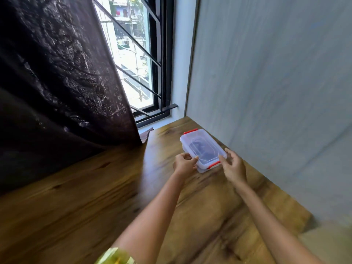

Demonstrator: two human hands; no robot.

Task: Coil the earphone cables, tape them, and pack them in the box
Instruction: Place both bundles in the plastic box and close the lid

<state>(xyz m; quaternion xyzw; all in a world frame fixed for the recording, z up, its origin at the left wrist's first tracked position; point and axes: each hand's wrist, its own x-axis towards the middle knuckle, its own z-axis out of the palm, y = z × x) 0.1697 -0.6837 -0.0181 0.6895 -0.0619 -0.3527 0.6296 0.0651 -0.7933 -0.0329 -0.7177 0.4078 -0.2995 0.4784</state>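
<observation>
A clear plastic box with its lid on and red latches at both ends lies on the wooden table near the far right corner. Something dark shows through the lid; I cannot tell what it is. My left hand grips the box's near left corner, fingers curled over the rim. At the near right corner my right hand holds the edge, thumb on the lid beside the near red latch. No tape or loose cable is in view.
The wooden table stretches toward me and to the left. A grey wall runs along its right edge. A dark curtain hangs over the far left, and a barred window stands behind the table.
</observation>
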